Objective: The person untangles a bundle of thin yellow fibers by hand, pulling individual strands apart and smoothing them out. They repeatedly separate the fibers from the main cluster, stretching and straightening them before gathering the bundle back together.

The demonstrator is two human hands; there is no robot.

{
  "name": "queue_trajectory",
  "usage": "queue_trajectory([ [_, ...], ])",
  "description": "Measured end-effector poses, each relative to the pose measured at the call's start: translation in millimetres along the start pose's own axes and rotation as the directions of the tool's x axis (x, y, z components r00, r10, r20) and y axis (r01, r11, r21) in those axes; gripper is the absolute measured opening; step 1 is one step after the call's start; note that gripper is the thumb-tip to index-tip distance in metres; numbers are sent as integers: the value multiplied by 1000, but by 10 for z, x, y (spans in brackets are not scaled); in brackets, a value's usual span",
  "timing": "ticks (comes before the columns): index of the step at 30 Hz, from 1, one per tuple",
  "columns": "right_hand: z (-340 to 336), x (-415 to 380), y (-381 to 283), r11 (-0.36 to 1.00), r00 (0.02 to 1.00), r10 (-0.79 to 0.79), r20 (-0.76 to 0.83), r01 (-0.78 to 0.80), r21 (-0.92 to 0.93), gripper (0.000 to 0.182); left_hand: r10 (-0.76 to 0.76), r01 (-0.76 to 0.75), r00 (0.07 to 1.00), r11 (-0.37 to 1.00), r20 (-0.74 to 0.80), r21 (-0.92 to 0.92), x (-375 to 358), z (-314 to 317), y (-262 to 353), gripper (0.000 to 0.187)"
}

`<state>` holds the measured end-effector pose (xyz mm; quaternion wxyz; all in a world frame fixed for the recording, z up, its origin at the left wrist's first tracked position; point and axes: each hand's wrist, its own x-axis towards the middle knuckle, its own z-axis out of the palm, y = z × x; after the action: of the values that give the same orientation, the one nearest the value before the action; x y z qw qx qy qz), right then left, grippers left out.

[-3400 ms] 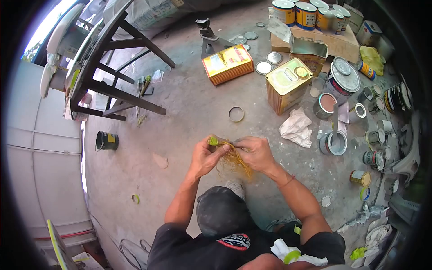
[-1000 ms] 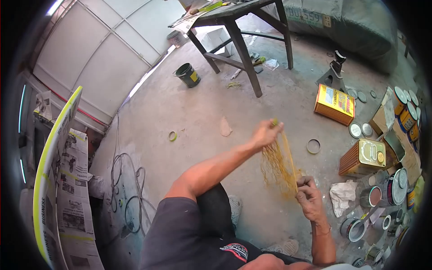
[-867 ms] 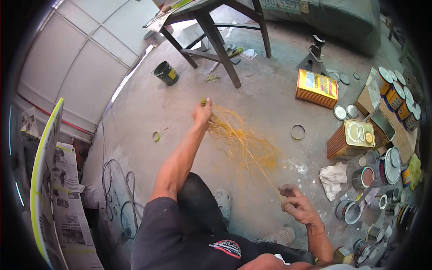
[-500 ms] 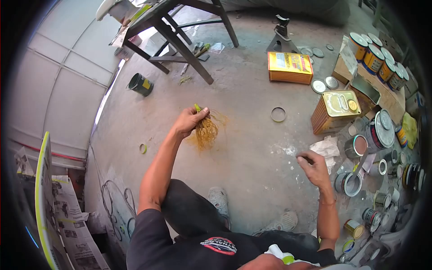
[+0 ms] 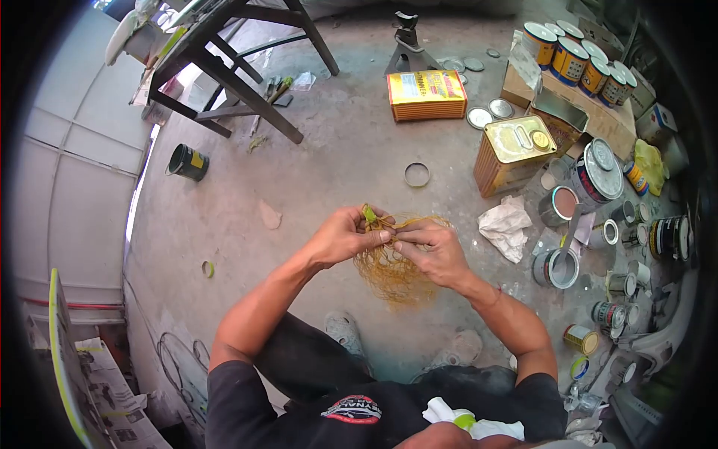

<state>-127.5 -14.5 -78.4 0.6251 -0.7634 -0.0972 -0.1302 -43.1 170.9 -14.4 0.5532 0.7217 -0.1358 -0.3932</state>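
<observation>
A bundle of tangled yellow-brown strings (image 5: 394, 283) hangs in front of me, its top bound in something bright green. My left hand (image 5: 348, 238) is closed around the bundle just below that green end. From the other side, my right hand (image 5: 436, 253) meets it, thumb and fingertips pinching some of the strings. The fingertips of both hands are close together, and loose strands trail over the right hand's fingers. The lower strings dangle above the concrete floor.
Paint cans, including an open grey one (image 5: 556, 268), crowd the right side beside a crumpled cloth (image 5: 505, 228). A metal thinner tin (image 5: 516, 157) and a yellow-topped tin (image 5: 426, 96) stand farther back. A dark stool (image 5: 224, 75) and black can (image 5: 188, 162) are at left.
My right hand has come in from the right and taken hold of the strings. My left hand has moved right and lower with the bundle. The camera view has shifted.
</observation>
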Motion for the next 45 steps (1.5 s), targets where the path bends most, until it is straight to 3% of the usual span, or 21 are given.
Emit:
queue_trajectory([
  [4,-65,-18,13,967,968,224,109,-236,102,19,53,-52,998,999,33,-12,79,44,-116,23],
  [6,-71,0,-17,692,858,461,225,-507,514,18,169,-167,975,986,-146,22,131,65,-136,23],
  [10,-256,-183,-137,590,818,222,531,-546,595,15,219,-205,823,975,-523,86,270,-465,-163,20],
  [12,-399,-267,-171,673,817,257,515,-534,511,17,250,-163,715,968,-653,191,242,-733,-245,21],
  [14,-611,-444,-133,889,925,104,366,-252,383,32,272,-63,470,959,-840,275,207,-1294,-441,12],
  [16,-894,-615,-93,930,915,109,389,-232,286,44,284,149,190,938,-940,314,-72,-1988,-717,23],
  [17,-1026,-731,14,878,925,155,348,-291,380,42,298,153,188,932,-936,328,-160,-2200,-800,23],
  [19,-1305,-897,362,801,936,288,203,-351,484,38,135,-244,222,967,-966,79,-343,-2419,-938,20],
  [20,-1377,-933,501,792,928,363,85,-356,496,36,141,-240,224,967,-964,86,-350,-2334,-859,20],
  [21,-1366,-896,499,790,927,366,79,-355,499,36,71,-172,403,985,-912,0,-308,-2124,-714,24],
  [22,-1379,-813,480,865,910,413,38,-405,296,32,-14,-89,564,993,-826,-77,-273,-1896,-588,27],
  [23,-1375,-726,463,891,893,449,-17,-446,82,28,-12,-84,571,994,-821,-74,-241,-1731,-478,27],
  [25,-1087,-503,262,885,884,463,70,-458,-77,24,76,-146,782,987,-619,-63,-158,-1406,-242,26],
  [27,-764,-273,-16,949,942,287,174,-255,-183,21,109,-176,840,981,-531,-77,-133,-1064,36,26],
  [29,-427,-147,-126,992,967,122,222,-111,-60,22,141,-204,901,972,-410,-113,-123,-702,188,28],
  [32,-53,108,-210,997,982,72,174,-73,1,23,202,-214,960,976,-193,-43,-145,-174,296,31],
  [35,52,263,-192,997,991,-33,132,22,77,29,372,-373,914,927,-163,21,-118,120,278,27],
  [37,21,235,-201,939,952,231,203,-273,210,25,344,-320,907,938,-245,133,-114,8,257,24],
  [41,-169,178,-264,897,914,373,161,-399,189,18,342,-208,786,931,-515,300,123,-442,71,18],
  [43,-351,68,-307,914,777,176,605,-356,192,17,365,-217,711,927,-600,307,195,-793,-88,18],
  [45,-500,-162,-308,914,629,24,777,-329,239,17,631,-120,447,744,-634,657,172,-1204,-304,17],
])
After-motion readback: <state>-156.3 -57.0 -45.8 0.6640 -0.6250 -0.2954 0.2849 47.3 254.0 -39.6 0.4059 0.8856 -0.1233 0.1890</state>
